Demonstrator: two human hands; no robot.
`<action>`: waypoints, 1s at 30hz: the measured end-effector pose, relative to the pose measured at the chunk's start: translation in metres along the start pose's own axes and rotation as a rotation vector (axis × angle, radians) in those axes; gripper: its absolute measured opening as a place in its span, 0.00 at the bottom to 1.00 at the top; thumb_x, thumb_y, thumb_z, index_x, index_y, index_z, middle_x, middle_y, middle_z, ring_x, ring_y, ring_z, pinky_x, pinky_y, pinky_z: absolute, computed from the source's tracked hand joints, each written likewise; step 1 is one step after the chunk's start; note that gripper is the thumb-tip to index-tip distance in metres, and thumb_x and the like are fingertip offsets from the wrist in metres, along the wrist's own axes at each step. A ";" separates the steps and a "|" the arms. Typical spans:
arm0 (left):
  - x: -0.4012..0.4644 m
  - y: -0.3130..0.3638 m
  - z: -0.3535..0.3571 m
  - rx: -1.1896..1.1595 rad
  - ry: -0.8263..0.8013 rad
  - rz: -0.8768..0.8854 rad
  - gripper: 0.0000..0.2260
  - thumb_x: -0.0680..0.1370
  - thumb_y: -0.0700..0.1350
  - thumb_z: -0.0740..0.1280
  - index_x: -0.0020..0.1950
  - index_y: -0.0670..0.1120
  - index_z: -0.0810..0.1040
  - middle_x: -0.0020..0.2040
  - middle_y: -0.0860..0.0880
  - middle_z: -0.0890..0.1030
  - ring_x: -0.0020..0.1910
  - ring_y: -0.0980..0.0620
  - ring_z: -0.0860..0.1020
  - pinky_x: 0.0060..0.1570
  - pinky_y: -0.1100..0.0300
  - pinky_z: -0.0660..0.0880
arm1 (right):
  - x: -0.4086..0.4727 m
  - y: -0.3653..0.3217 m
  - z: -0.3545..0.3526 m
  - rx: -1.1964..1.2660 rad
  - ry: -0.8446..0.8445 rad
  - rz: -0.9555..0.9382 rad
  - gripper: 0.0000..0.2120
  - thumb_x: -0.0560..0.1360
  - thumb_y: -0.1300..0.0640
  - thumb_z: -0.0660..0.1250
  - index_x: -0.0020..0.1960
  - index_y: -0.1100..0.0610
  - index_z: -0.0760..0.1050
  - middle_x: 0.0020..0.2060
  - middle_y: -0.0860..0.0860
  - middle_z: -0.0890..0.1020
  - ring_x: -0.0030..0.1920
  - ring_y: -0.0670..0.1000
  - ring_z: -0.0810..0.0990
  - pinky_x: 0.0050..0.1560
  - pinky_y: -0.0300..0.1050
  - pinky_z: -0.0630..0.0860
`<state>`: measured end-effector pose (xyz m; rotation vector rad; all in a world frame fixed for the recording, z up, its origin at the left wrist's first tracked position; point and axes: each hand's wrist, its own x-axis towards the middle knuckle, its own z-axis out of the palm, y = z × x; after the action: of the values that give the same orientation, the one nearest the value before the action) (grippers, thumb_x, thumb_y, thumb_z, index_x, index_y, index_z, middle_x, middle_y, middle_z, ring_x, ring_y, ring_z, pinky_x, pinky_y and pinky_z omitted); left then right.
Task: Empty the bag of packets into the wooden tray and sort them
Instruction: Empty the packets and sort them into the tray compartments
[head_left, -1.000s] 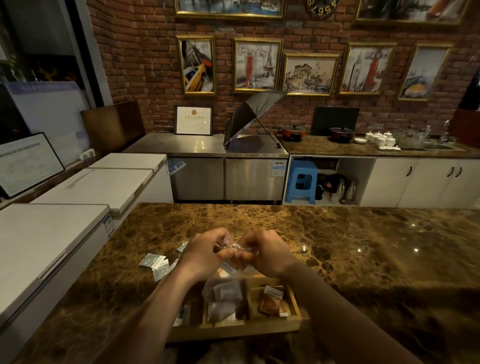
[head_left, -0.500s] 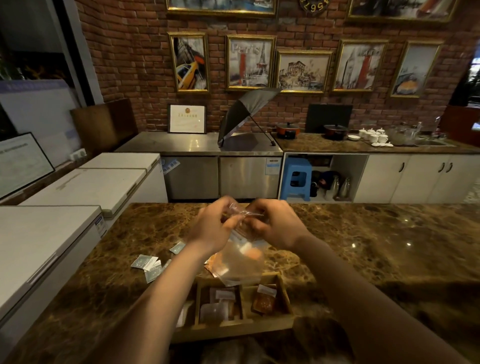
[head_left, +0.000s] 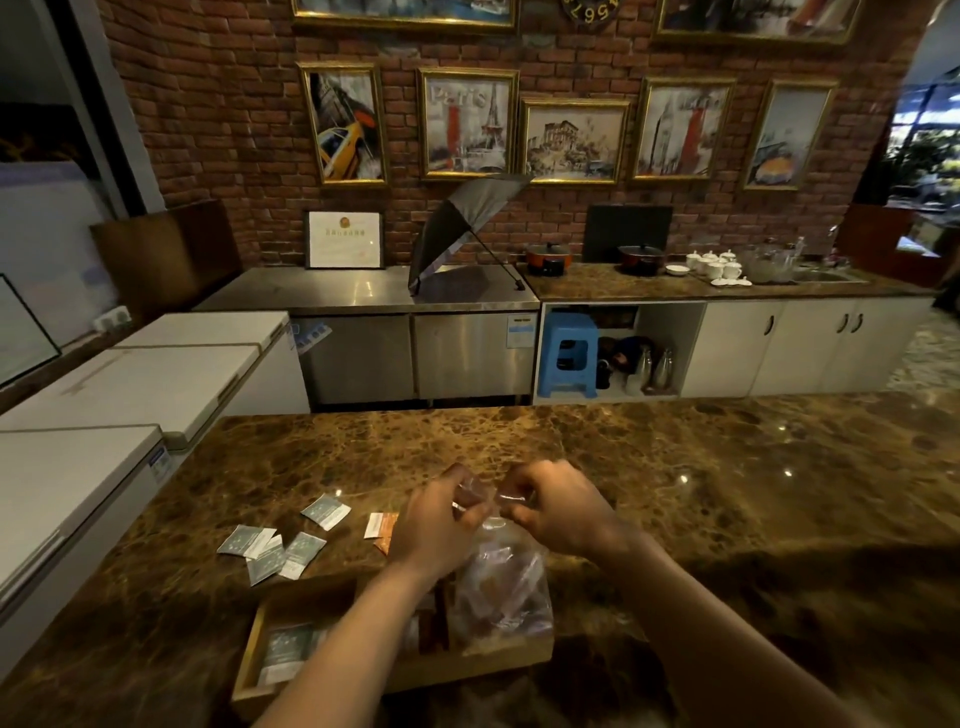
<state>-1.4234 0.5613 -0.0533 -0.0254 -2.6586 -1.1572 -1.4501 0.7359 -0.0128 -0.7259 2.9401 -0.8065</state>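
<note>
Two hands, head view: left hand (head_left: 441, 525) and right hand (head_left: 558, 512) each pinch the mouth of clear bag (head_left: 501, 587) | bag hangs over wooden tray (head_left: 249, 654), packets inside | grey packets (head_left: 270, 551) loose on marble counter (head_left: 675, 467), left of tray | orange packet (head_left: 383, 527) beside left hand

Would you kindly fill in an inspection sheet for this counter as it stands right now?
Surface: brown marble counter, glossy.
Job's things: clear bag hangs over the wooden tray; a grey packet lies in the tray's left compartment.
Clutter: grey packets and an orange packet loose on the counter.
Hands: left hand and right hand both pinch the bag's top.
Cables: nothing seen.
Surroundings: brick wall with pictures, open umbrella, blue stool.
</note>
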 end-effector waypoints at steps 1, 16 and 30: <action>0.002 -0.001 0.000 0.000 0.001 -0.005 0.11 0.76 0.49 0.72 0.40 0.60 0.73 0.39 0.60 0.80 0.42 0.53 0.80 0.38 0.58 0.72 | 0.001 0.000 -0.001 -0.001 0.008 -0.005 0.09 0.78 0.53 0.71 0.57 0.50 0.81 0.50 0.46 0.84 0.48 0.44 0.81 0.48 0.40 0.79; 0.004 0.012 -0.040 -0.106 -0.064 0.008 0.33 0.70 0.50 0.79 0.70 0.60 0.67 0.55 0.60 0.78 0.52 0.60 0.79 0.51 0.56 0.78 | 0.017 -0.005 -0.037 0.190 0.236 -0.108 0.05 0.78 0.53 0.71 0.52 0.51 0.82 0.45 0.46 0.84 0.45 0.44 0.83 0.49 0.50 0.83; 0.004 0.012 -0.014 -0.468 -0.096 -0.234 0.26 0.71 0.38 0.78 0.65 0.51 0.73 0.56 0.48 0.83 0.53 0.51 0.82 0.49 0.52 0.82 | -0.018 0.063 -0.056 0.703 0.311 0.204 0.06 0.78 0.55 0.71 0.54 0.55 0.81 0.43 0.53 0.87 0.42 0.51 0.87 0.42 0.48 0.85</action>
<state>-1.4225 0.5591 -0.0341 0.1552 -2.4528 -1.8748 -1.4685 0.8182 0.0029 -0.2572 2.5698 -1.9051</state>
